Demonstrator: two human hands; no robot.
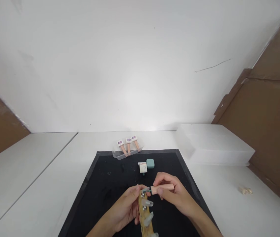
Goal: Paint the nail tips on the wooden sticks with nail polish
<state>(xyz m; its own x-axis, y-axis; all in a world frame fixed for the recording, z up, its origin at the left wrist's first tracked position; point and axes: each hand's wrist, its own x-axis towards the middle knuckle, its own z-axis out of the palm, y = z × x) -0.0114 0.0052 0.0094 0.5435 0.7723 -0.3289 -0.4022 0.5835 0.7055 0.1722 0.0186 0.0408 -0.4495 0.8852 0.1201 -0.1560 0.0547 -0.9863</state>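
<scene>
My left hand point(127, 207) is closed around a narrow wooden strip point(144, 213), held near its far end. Several translucent nail tips point(148, 218) stick out along the strip, with shiny round metal pieces beside some of them. Between the fingers of my right hand point(176, 194) is a nail polish brush point(163, 189) with a long pale pink cap handle. Its dark greenish bristle end points left and meets or nearly meets the farthest nail tip point(145, 190). Beyond my hands lies a white square bottle point(143, 168) with a greenish neck, beside a small teal square piece point(150, 163).
A clear tray point(120, 156) at the mat's far edge holds three square-labelled bottles with pink handles point(129, 148). On the right stands a large translucent white box point(219, 151), and a small beige item point(245, 190) lies nearer. The black mat point(110, 177) covers the table's middle.
</scene>
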